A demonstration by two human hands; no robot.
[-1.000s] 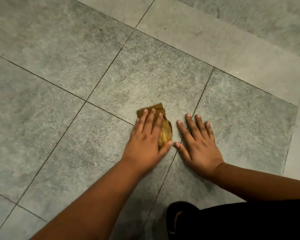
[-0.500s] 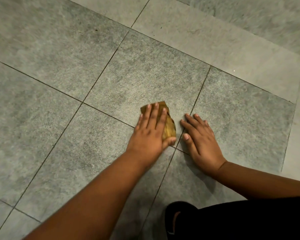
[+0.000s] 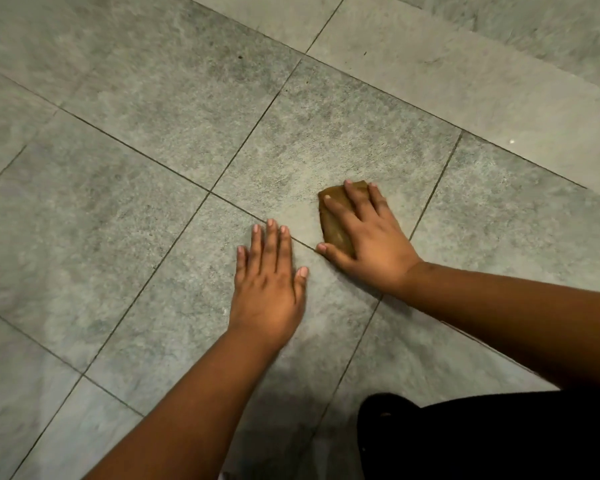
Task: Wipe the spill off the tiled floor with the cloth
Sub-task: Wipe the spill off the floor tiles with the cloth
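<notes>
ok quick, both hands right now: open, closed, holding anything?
Left hand: open, flat on the tile floor, holding nothing.
Right hand: open, straight fingers pressing the brown cloth onto the floor.

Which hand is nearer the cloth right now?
Right. The right hand lies flat on the cloth; the left hand rests on the tile beside it, apart.

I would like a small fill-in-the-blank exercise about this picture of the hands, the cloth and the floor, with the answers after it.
1. The brown cloth lies under the ____ hand.
2. The left hand rests flat on the bare ____ and holds nothing.
3. The fingers pressing the cloth are ____, not curled.
4. The floor tiles are ____ in colour.

Missing words: right; floor; straight; grey
</notes>
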